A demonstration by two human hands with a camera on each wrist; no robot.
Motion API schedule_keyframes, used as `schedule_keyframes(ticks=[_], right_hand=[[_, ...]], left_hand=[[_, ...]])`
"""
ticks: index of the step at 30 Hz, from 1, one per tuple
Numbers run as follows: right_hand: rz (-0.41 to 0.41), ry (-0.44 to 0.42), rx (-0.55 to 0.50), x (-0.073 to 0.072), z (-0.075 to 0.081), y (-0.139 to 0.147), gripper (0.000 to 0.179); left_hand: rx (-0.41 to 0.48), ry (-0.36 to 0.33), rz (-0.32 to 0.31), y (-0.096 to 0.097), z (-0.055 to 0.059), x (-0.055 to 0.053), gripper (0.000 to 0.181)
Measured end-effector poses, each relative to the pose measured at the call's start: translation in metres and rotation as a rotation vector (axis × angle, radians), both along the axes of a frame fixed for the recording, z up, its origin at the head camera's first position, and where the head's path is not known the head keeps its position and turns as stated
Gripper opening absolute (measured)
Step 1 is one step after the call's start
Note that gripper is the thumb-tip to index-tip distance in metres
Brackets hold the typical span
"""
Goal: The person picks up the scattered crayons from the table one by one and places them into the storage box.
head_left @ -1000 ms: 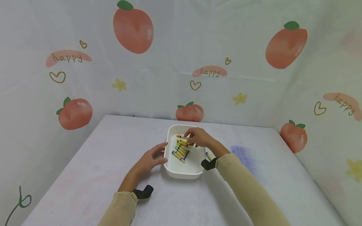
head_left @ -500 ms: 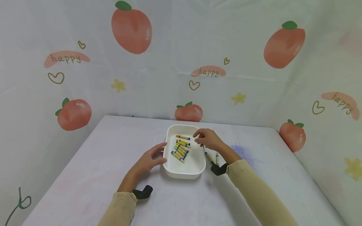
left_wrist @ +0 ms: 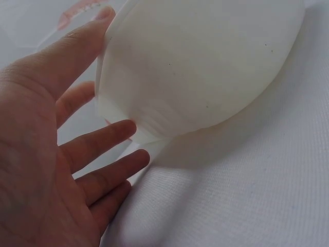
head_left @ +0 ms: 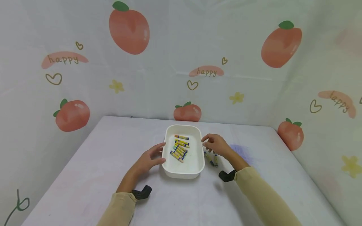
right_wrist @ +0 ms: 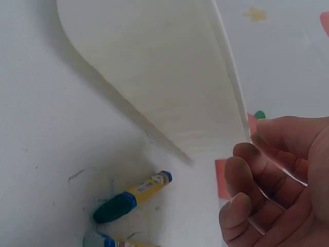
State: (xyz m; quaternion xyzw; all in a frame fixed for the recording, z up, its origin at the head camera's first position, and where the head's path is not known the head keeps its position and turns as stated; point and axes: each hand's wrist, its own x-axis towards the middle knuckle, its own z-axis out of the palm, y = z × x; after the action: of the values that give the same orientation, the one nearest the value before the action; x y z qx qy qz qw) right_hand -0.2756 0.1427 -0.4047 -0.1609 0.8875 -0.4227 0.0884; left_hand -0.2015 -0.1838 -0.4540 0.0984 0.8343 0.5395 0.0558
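Note:
A white rectangular tray (head_left: 195, 164) stands on the table, with several paper-wrapped crayons lying in it, an orange one (head_left: 182, 137) farthest back. My left hand (head_left: 148, 158) is at the tray's left side. In the left wrist view its thumb (left_wrist: 77, 54) lies along the rim and the other fingers spread loosely by the outer wall. My right hand (head_left: 217, 145) is just outside the right rim, fingers loosely bent with nothing between them. Below it, a dark green crayon (right_wrist: 133, 198) and a second crayon (right_wrist: 110, 242) lie on the table beside the tray.
The white table cloth (head_left: 118, 141) carries a blue-purple smudge (head_left: 239, 152) to the right of the tray. A white curtain (head_left: 158, 91) printed with fruit and "happy" closes off the back and sides. Black wrist devices (head_left: 142, 192) sit on both forearms.
My right hand has moved from over the crayons rightward out of the tray to its right rim, uncovering the orange crayon and the crayons on the table. The left hand stays at the tray.

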Motion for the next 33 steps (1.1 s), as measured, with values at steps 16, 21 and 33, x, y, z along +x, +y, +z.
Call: schedule_keyframes(ticks=[16, 21, 33], right_hand=[[-0.113, -0.07, 0.038, 0.009, -0.026, 0.026, 0.015], [-0.126, -0.052, 0.08, 0.011, -0.032, 0.033, 0.012], [-0.069, -0.009, 0.165, 0.018, -0.042, 0.04, 0.024]], left_hand=[[0.023, 0.014, -0.034, -0.001, -0.001, -0.002, 0.069], [0.023, 0.016, -0.038, -0.001, -0.001, -0.002, 0.068], [0.025, 0.02, -0.044, -0.002, -0.003, -0.002, 0.067]])
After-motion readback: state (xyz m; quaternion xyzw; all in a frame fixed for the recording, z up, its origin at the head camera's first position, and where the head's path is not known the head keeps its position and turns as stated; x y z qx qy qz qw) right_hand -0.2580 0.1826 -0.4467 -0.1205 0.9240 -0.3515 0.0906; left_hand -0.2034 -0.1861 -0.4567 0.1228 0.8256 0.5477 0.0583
